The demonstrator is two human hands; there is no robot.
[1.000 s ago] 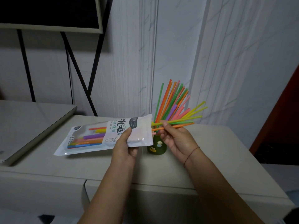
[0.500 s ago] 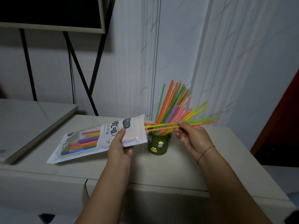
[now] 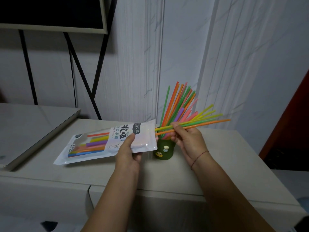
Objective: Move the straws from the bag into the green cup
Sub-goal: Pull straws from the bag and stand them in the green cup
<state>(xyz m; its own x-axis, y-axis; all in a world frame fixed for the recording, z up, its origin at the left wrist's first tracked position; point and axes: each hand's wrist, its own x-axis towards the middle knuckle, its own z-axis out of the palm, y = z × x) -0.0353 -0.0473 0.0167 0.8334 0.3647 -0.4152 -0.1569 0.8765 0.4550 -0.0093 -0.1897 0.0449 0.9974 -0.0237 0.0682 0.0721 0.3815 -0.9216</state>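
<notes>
My left hand [image 3: 129,152] grips the open end of a white plastic straw bag [image 3: 102,143] that lies slanted just above the tabletop, with several coloured straws still inside. My right hand [image 3: 189,139] pinches a few thin straws [image 3: 205,123], yellow, green and orange; their left ends still sit in the bag's mouth and their right ends point right. Behind my hands stands the small green cup [image 3: 164,150] with cartoon stickers, holding a fan of several upright straws [image 3: 179,104].
The beige cabinet top [image 3: 225,158] drops off at its front and right edges. A lower grey surface [image 3: 33,124] adjoins on the left. Black stand legs [image 3: 80,71] and a dark framed screen [image 3: 50,12] are against the white wall behind.
My right hand has drawn the held straws to the right, farther out of the bag, across the front of the cup's straws. The left hand and bag barely shifted.
</notes>
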